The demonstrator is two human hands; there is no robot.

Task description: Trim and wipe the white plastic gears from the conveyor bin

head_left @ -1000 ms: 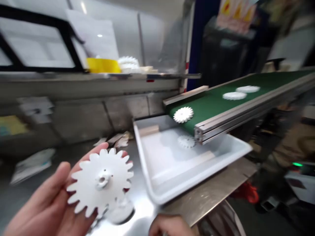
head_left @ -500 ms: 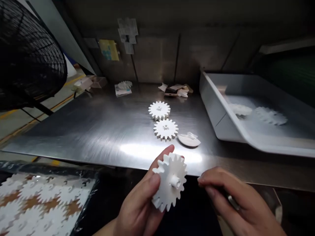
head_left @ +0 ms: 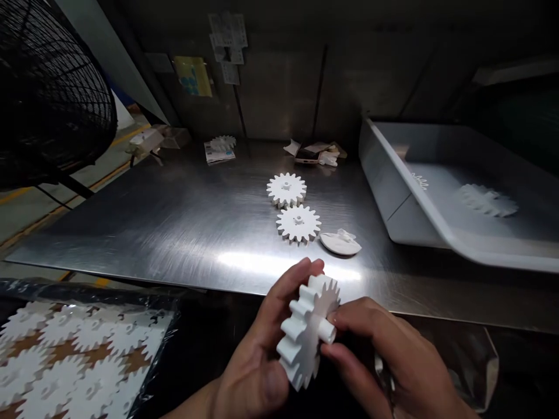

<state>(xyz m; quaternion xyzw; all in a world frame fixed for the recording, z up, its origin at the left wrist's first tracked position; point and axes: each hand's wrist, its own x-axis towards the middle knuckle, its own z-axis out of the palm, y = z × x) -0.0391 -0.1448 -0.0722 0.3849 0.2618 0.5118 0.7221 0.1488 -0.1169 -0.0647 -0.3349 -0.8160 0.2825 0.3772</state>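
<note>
My left hand (head_left: 257,355) grips a white plastic gear (head_left: 301,334) by its toothed rim, above the table's front edge. The gear is tilted, so its teeth and the short round hub on its face both show. At the hub, my right hand (head_left: 393,355) has its index finger and thumb on either side, touching or very close. A slim shiny metal tool (head_left: 379,365) shows between the curled fingers of that hand; its kind is mostly hidden. Beyond my hands, two similar gears, a far gear (head_left: 286,189) and a near gear (head_left: 299,223), lie hub up on the metal table.
A cloth-like white pad (head_left: 340,242) lies right of the gears. At right stands a grey bin (head_left: 393,203) with white gears inside. Lower left, a plastic-lined box (head_left: 152,349) holds rows of gears. A black fan (head_left: 56,99) stands left; a phone (head_left: 308,157) lies at the back.
My right hand has moved left to the gear's hub. My left hand has turned the gear so more of its toothed edge shows.
</note>
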